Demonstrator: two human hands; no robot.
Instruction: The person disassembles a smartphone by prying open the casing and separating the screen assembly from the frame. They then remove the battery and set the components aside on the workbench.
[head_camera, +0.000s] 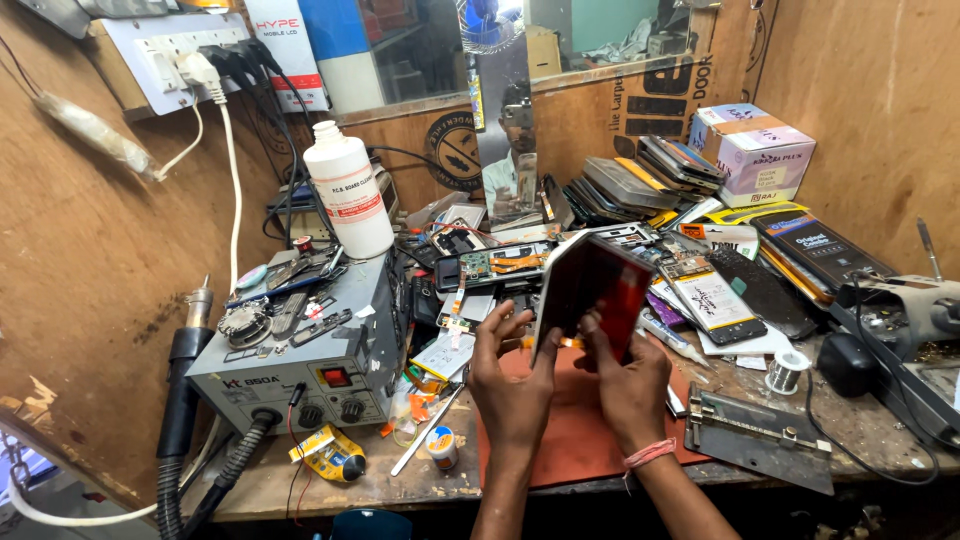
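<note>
Left of the red rubber mat (580, 440), a grey hot-air rework station (305, 350) sits within easy reach on the desk (330, 480). Above the mat, the left hand (512, 375) has its grip closed on the lower edge of a dark, red-glinting phone screen panel (592, 292). The right hand (630, 375) clamps the same edge, tilting it up, likely for inspection.

I see a grey soldering station (300, 365) at the left of the table (330, 475), with a white bottle (348, 190) standing on its back edge. A stack of phones (640, 180) leans against the back wall beside a cardboard box (752, 152). A metal clamp (760, 440) lies near the front right, a spool of wire (786, 371) just behind it.
</note>
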